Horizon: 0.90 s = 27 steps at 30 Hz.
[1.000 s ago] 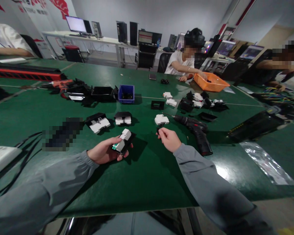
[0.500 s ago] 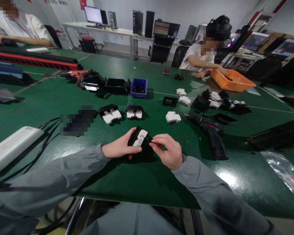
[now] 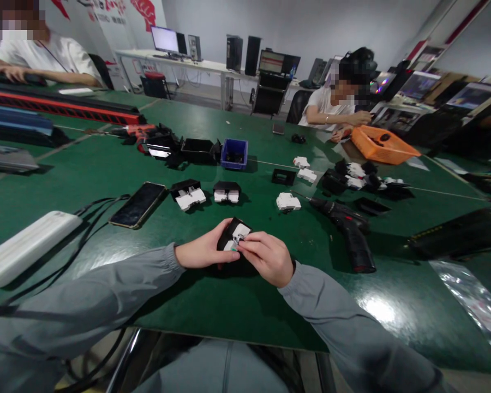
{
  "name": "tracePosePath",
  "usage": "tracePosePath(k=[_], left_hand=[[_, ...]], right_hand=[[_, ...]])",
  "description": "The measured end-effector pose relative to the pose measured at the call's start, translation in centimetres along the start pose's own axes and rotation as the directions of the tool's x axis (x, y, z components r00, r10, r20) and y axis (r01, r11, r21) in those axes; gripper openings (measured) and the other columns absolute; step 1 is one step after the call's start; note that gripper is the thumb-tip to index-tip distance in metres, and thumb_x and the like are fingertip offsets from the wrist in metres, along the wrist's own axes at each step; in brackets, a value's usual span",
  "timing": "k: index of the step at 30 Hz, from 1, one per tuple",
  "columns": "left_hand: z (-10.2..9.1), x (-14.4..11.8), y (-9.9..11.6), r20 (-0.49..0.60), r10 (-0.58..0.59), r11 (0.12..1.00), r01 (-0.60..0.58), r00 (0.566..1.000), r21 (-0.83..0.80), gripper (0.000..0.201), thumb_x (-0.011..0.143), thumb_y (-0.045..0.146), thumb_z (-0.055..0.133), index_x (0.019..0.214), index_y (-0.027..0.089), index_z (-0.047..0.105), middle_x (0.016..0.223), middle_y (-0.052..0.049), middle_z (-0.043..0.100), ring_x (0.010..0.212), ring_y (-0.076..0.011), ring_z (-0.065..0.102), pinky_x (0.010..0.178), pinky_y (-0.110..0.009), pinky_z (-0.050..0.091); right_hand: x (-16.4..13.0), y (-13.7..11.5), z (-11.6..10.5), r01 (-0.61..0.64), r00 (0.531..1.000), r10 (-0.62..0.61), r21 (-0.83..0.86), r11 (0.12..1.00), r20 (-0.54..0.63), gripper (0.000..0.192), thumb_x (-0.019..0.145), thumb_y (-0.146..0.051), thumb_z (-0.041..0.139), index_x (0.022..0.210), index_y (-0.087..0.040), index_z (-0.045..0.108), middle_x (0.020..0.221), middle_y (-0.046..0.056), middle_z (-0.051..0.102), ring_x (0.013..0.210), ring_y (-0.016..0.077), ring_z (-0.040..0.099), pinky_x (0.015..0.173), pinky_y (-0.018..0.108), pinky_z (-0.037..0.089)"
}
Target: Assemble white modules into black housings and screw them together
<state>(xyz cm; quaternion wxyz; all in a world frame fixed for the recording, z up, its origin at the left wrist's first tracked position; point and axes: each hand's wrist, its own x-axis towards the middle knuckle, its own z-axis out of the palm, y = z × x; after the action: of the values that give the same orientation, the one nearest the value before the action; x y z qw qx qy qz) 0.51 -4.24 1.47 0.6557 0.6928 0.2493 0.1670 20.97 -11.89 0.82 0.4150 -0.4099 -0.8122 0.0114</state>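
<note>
Green worktop (image 3: 282,316) carries two black housings (image 3: 227,187), apparently filled; toward its near edge, the left hand (image 3: 204,250) curls around a third, seemingly unfinished unit (image 3: 234,231), where the right hand (image 3: 270,258) pinches a small part (image 3: 238,239). Another white module (image 3: 288,202) beside the drill (image 3: 347,224) lies loose.

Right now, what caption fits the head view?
Left hand holding a black-and-white part, right hand touching it, black drill lying to their right on the green table.
</note>
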Motion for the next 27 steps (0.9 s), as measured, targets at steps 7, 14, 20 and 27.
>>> tracePosePath(k=[7, 14, 20, 27], left_hand=[[0.7, 0.0, 0.3, -0.065, 0.026, 0.998, -0.023, 0.998, 0.05, 0.078, 0.082, 0.039, 0.072, 0.143, 0.024, 0.025, 0.119, -0.011, 0.048, 0.067, -0.01, 0.056, 0.046, -0.021, 0.052], [2.2, 0.9, 1.5, -0.155, 0.071, 0.997, -0.068, 0.985, 0.03, 0.073, 0.081, 0.038, 0.072, 0.14, 0.023, 0.031, 0.119, -0.01, 0.048, 0.074, -0.0119, 0.056, 0.047, -0.02, 0.053], [5.3, 4.7, 2.9, -0.262, 0.068, 0.945, -0.147, 0.963, -0.294, 0.059, 0.077, 0.034, 0.072, 0.128, 0.025, 0.044, 0.104, -0.004, 0.054, 0.078, -0.0139, 0.059, 0.048, -0.019, 0.052], [10.5, 11.5, 3.6, -0.328, 0.075, 0.8, -0.253, 0.942, -0.544, 0.038, 0.076, 0.039, 0.069, 0.106, 0.021, 0.054, 0.084, 0.0, 0.056, 0.066, -0.013, 0.058, 0.042, -0.018, 0.045]], right_hand=[[0.1, 0.4, -0.9, 0.093, 0.994, -0.087, -0.096, 0.991, 0.068, 0.02, 0.096, -0.019, 0.053, 0.11, -0.021, 0.069, 0.104, 0.009, 0.072, 0.091, 0.0195, 0.068, 0.076, 0.034, 0.057], [-0.2, 1.1, -1.5, 0.123, 0.992, -0.122, -0.071, 0.99, 0.011, 0.025, 0.093, -0.015, 0.054, 0.115, -0.019, 0.066, 0.107, 0.01, 0.069, 0.096, 0.0211, 0.066, 0.08, 0.035, 0.056], [-0.4, 2.1, -2.9, -0.049, 0.988, 0.059, 0.071, 0.996, -0.144, 0.033, 0.092, -0.014, 0.05, 0.122, -0.023, 0.061, 0.102, 0.007, 0.063, 0.087, 0.019, 0.063, 0.077, 0.033, 0.055], [-0.7, 4.6, -5.9, -0.178, 0.907, 0.159, -0.011, 0.984, -0.39, 0.026, 0.097, -0.021, 0.043, 0.111, -0.02, 0.065, 0.097, 0.009, 0.062, 0.092, 0.0231, 0.06, 0.082, 0.039, 0.051]])
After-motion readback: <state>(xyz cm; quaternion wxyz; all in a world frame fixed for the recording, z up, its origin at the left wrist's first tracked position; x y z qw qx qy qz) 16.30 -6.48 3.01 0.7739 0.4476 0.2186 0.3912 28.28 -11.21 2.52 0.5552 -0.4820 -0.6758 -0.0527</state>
